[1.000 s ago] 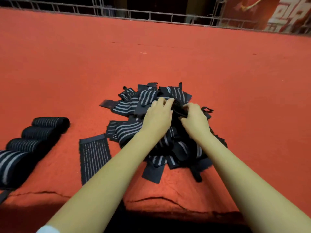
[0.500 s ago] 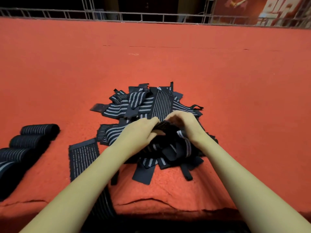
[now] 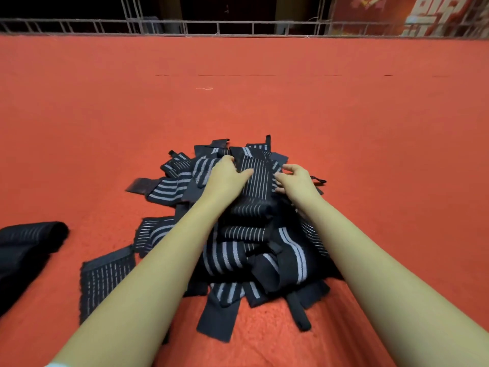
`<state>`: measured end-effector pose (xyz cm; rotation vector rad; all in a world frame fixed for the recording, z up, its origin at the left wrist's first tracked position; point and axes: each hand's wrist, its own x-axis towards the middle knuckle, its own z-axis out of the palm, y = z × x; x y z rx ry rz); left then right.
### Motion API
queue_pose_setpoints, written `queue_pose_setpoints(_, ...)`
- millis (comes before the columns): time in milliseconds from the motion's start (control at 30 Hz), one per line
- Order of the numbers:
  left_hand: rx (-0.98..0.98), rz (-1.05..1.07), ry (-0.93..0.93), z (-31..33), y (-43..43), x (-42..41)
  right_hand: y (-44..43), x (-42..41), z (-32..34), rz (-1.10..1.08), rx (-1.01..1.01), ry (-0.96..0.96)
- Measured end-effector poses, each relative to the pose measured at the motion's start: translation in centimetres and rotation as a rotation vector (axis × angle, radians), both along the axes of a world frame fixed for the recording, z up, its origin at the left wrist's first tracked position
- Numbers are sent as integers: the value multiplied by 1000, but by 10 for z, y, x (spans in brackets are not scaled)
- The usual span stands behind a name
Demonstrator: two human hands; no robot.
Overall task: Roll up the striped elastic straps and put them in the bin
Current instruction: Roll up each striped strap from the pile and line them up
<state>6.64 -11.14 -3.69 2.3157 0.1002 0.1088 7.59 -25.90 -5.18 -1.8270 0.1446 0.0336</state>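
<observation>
A heap of black elastic straps with white stripes (image 3: 238,258) lies on the red cloth in front of me. One fine-striped strap (image 3: 258,178) stretches flat over the top of the heap. My left hand (image 3: 227,178) holds its left edge, thumb on the strap's top side. My right hand (image 3: 296,181) holds its right edge with curled fingers. Another flat strap (image 3: 105,282) lies by my left forearm. No bin is in view.
Rolled straps (image 3: 29,239) lie at the left edge of the red cloth (image 3: 370,128). A metal railing (image 3: 238,25) runs along the far side. A red banner (image 3: 423,14) hangs at the top right.
Both hands have moved from the near middle of the heap to its far top and now hold a fine-striped strap spread between them. The view has drawn closer to the heap.
</observation>
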Motion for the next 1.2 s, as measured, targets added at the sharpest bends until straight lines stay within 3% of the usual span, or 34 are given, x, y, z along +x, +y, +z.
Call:
queue_pose_setpoints(267,-211,-51,-223,-19,-9,18,7,5,-3,11,471,53)
queue_pose_setpoints(333,-243,-44,-253,-15,-4,14,6,3,-2,-21,508,34)
queue_pose_setpoints(633,-360,-92,-190,6,7,-13,12,-23,14,118,512,-47)
queue_pose_setpoints(933,-252,-46,-293,32,27,-66,19,-72,44,167,267,-129)
queue_pose_setpoints(1200,-310,-3,-397,80,52,-140,51,-127,97,225,196,-204)
